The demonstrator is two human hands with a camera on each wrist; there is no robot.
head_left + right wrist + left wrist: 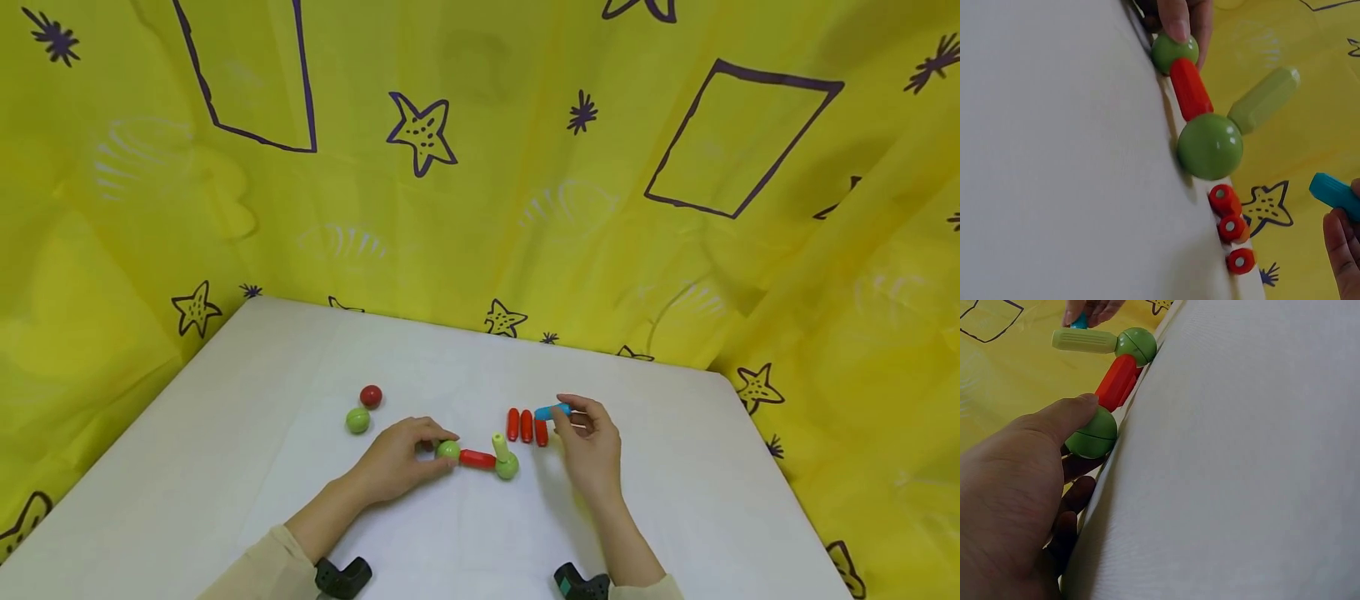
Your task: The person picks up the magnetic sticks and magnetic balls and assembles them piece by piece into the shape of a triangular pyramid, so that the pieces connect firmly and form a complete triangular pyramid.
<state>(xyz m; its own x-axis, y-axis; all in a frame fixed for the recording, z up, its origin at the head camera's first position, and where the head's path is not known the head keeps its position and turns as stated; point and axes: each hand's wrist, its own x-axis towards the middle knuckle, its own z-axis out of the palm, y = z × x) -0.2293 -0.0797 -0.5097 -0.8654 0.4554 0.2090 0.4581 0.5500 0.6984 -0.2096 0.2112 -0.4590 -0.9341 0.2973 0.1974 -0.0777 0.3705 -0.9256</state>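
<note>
Left hand (397,462) pinches the green ball (448,450) to steady the red rod (477,458), while right hand (588,446) fingers pinch a blue rod (552,411) clear of the table (675,517)

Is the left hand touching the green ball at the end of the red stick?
Touching. The left wrist view shows the left hand thumb pressed on the green ball.

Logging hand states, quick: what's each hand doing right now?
Left hand: grips the green ball at the red rod's end.
Right hand: pinches the blue rod.
</note>
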